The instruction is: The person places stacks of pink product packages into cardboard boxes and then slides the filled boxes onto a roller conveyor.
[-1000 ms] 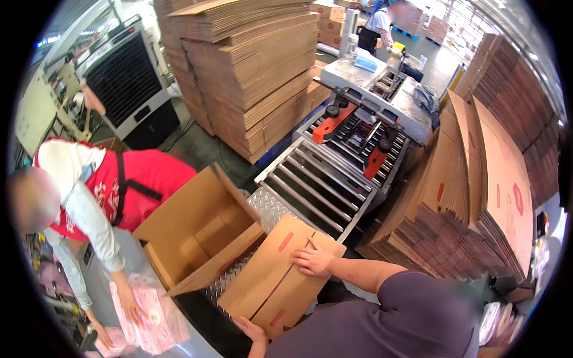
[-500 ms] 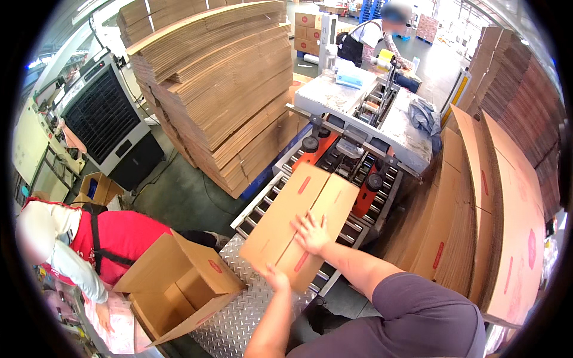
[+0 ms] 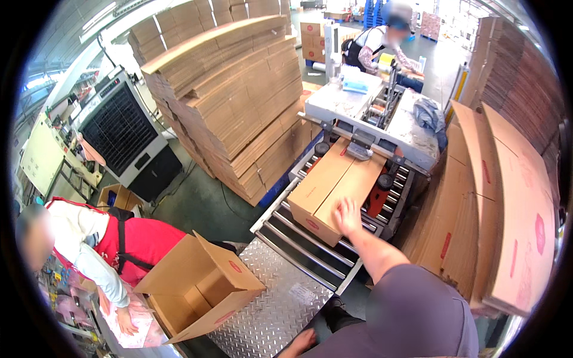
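A closed cardboard box lies on the roller conveyor, its far end under the front of the carton-sealing machine. My right hand rests on the top near corner of this box, fingers slightly bent and apart, not wrapped round anything. Down at the lower edge, my left hand is away from the box, near the diamond-plate table; its fingers are too unclear to read. An open, empty-looking carton stands on that table to the left, touched by neither of my hands.
A co-worker in a red vest has hands on a pink package at left. Tall stacks of flat cardboard stand beyond the conveyor. More flat cartons lean at right. Another person works behind the machine.
The closed box has slid forward along the rollers, squared up, into the machine's front. My left hand has let go and dropped back; my right hand has followed the box's near end.
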Motion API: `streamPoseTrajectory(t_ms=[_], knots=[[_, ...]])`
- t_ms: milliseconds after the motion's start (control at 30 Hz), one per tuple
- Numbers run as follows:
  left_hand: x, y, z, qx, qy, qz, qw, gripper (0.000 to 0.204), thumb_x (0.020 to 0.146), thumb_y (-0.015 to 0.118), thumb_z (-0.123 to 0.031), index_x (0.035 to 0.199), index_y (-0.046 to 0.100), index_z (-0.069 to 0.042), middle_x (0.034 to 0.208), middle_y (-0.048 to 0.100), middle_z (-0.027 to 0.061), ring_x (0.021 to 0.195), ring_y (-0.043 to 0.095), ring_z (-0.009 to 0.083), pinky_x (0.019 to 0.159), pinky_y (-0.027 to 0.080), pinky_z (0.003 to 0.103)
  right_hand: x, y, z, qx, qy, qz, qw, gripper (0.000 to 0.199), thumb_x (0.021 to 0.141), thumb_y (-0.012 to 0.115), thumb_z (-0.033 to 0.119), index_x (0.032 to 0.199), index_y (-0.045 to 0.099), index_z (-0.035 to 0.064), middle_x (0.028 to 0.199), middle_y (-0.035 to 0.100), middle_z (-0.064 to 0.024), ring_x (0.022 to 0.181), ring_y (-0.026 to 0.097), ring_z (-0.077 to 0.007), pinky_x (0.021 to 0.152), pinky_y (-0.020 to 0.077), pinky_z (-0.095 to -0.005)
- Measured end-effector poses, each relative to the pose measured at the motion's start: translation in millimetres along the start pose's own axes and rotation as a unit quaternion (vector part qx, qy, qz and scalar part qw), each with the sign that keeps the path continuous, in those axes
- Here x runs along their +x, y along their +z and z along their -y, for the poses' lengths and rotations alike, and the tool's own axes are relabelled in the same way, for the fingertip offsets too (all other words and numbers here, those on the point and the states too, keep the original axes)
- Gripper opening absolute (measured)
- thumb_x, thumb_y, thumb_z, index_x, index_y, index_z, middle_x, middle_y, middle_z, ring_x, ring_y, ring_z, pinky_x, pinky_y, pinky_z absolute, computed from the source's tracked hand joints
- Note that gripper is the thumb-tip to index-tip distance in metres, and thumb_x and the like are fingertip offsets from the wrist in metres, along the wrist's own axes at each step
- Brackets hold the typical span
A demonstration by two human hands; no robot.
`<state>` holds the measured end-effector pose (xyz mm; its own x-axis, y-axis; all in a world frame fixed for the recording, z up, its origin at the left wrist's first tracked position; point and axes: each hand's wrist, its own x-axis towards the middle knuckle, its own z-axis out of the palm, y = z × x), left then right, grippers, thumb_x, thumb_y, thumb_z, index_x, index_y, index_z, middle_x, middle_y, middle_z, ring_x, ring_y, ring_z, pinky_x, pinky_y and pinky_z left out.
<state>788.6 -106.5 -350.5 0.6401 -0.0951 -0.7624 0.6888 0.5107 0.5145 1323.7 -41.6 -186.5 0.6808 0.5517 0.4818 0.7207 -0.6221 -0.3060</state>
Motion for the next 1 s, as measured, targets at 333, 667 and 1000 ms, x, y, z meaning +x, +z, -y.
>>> streamPoseTrajectory(t_ms=[333, 667, 1000], knots=[[-155, -95, 68, 0.01, -0.023, -0.291, 0.957, 0.034, 0.098, 0.056, -0.036, 0.116, 0.059, -0.007, 0.095, 0.064, 0.0045, 0.072, 0.058, 0.014, 0.055, 0.045, 0.028, -227, -251, 111, 0.204, -0.09, 0.09, 0.971, 0.046, 0.084, 0.067, 0.014, 0.127, 0.055, 0.004, 0.119, 0.059, -0.0172, 0.115, 0.053, -0.0369, 0.102, 0.0432, -0.0446], [-159, -122, 62, 0.029, 0.169, -0.219, 0.961, 0.038, 0.097, 0.059, -0.031, 0.124, 0.056, -0.005, 0.098, 0.065, 0.0077, 0.075, 0.06, 0.0163, 0.061, 0.05, 0.03, -210, -595, 49, -0.268, 0.108, -0.222, 0.931, 0.071, 0.084, 0.069, 0.045, 0.139, 0.045, 0.0082, 0.138, 0.051, -0.0172, 0.13, 0.045, -0.0335, 0.105, 0.0359, -0.0514], [-287, -48, 39, 0.187, 0.269, -0.342, 0.881, 0.07, 0.09, 0.069, -0.036, 0.142, 0.041, 0.002, 0.131, 0.058, 0.0222, 0.118, 0.059, 0.0319, 0.101, 0.046, 0.041, -213, -664, 255, -0.376, -0.33, -0.281, 0.819, 0.026, 0.08, 0.071, 0.034, 0.078, 0.06, 0.0101, 0.071, 0.055, -0.0022, 0.064, 0.055, -0.0182, 0.056, 0.0376, -0.0326]])
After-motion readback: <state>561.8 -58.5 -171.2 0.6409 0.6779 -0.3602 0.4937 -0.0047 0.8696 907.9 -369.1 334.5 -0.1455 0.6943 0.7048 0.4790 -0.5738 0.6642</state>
